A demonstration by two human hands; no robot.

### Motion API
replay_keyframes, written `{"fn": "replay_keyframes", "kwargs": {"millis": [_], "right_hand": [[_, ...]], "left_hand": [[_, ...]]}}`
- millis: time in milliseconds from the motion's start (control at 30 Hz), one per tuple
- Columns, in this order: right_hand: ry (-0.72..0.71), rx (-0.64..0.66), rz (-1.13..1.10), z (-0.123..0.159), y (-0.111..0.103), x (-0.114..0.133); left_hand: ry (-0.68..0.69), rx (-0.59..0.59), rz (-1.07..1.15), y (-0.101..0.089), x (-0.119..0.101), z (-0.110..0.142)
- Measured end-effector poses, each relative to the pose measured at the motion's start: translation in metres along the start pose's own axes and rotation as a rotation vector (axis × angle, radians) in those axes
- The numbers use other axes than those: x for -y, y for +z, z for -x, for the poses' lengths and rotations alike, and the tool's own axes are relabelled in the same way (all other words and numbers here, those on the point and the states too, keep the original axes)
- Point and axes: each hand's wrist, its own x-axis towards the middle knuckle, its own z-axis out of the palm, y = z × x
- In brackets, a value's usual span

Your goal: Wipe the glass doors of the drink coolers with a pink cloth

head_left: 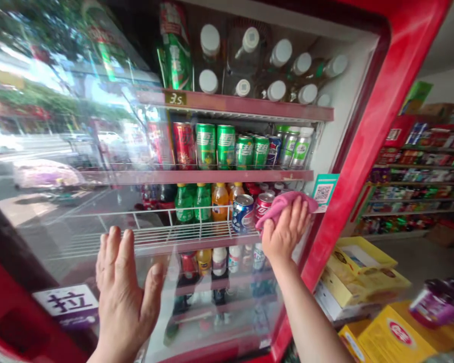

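In the head view, my right hand (287, 229) lies over a pink cloth (278, 201) and presses it against the glass door (196, 322) of a red-framed drinks fridge. The cloth is bunched under my fingers, close to the right side of the frame. My left hand (126, 282) is raised at the lower left with its fingers stretched out and thumb apart, holding nothing; whether it touches the glass I cannot tell. Beside it a white and purple sticker (70, 302) is on the door. A teal QR code sticker (324, 192) sits just right of the cloth.
Behind the glass, shelves hold bottles and green cans (215, 146). The red frame (363, 166) slants along the right. Yellow cartons (397, 333) and open boxes (363, 262) stand at the lower right, with stocked shop shelves (419, 176) beyond. The street reflects in the glass at left.
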Motion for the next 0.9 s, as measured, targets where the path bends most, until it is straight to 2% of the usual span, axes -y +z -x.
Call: {"fn": "replay_keyframes", "kwargs": {"millis": [33,100,200,333,433,500,567,633,700,733,900], "right_hand": [[0.045,-0.013,0.012,0.003,0.001,0.005],[0.141,-0.044,0.018,0.012,0.005,0.032],[0.181,-0.053,0.000,0.032,0.013,0.100],[0.004,0.029,-0.084,0.056,0.025,0.200],[-0.154,0.121,-0.185,0.066,0.031,0.264],[-0.294,0.208,-0.250,0.069,0.032,0.298],[-0.392,0.256,-0.271,0.069,0.030,0.319],[-0.442,0.252,-0.264,0.065,0.027,0.322],[-0.431,0.209,-0.244,0.057,0.021,0.305],[-0.403,0.183,-0.225,0.052,0.018,0.290],[-0.059,-0.059,-0.054,0.019,0.013,0.193]], "left_hand": [[0.002,0.008,0.009,-0.003,0.008,0.001],[0.015,0.018,0.026,-0.008,0.022,0.000],[0.025,0.012,0.041,-0.020,0.040,-0.001],[-0.012,0.011,0.047,-0.040,0.066,0.000],[-0.028,-0.013,0.031,-0.052,0.087,-0.001],[-0.031,-0.037,0.022,-0.057,0.097,-0.003],[-0.027,-0.054,0.023,-0.062,0.104,-0.005],[-0.020,-0.060,0.030,-0.065,0.108,-0.008],[-0.009,-0.062,0.042,-0.070,0.113,-0.008],[-0.002,-0.061,0.049,-0.073,0.115,-0.008],[-0.027,-0.070,0.062,-0.085,0.140,0.001]]}}
